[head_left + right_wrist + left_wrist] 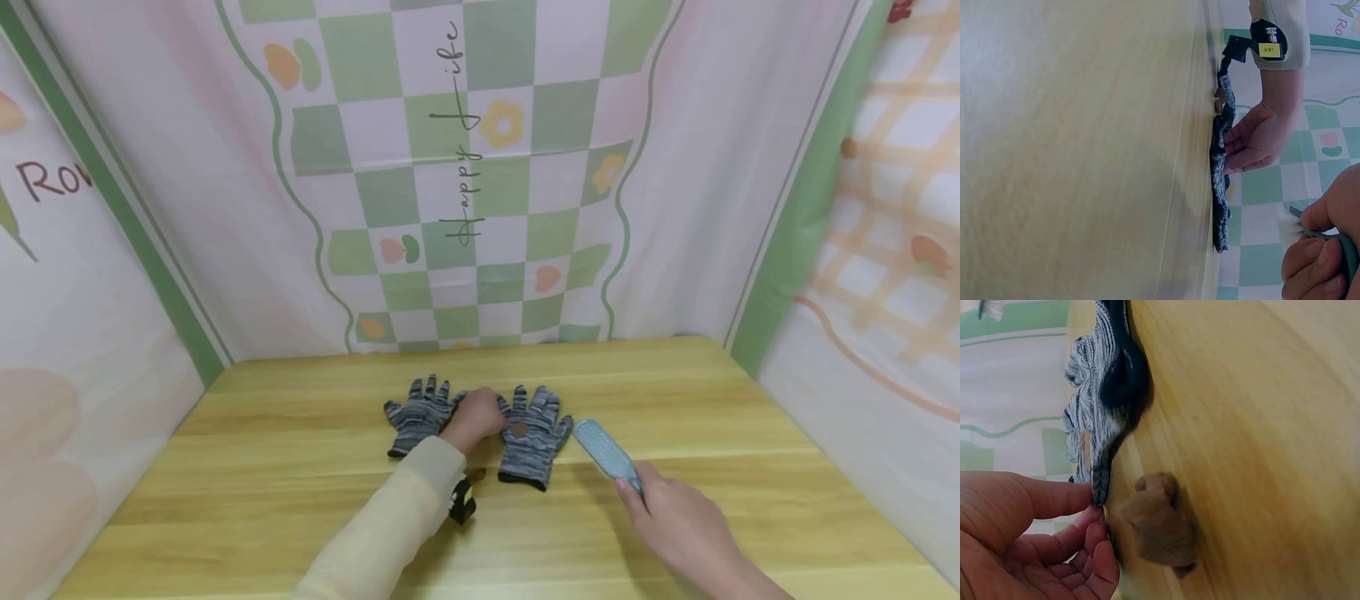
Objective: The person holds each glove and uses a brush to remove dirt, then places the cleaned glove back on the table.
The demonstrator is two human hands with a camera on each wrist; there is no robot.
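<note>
Patched glove [534,450]: we've got streaky grey-and-black knit here, dark cuff, round brown patch [519,429], lying on the tabletop [262,467] between brush [606,451] and second glove [417,423].
Second glove: matching streaks, fingers spread.
Left hand [477,417]: here's our grip, thumb and fingers pinching the patched glove's edge.
Right hand [682,518]: we see its grip wrapped round the brush handle.
Brown lump [1163,528]: beside the pinched knit.
</note>
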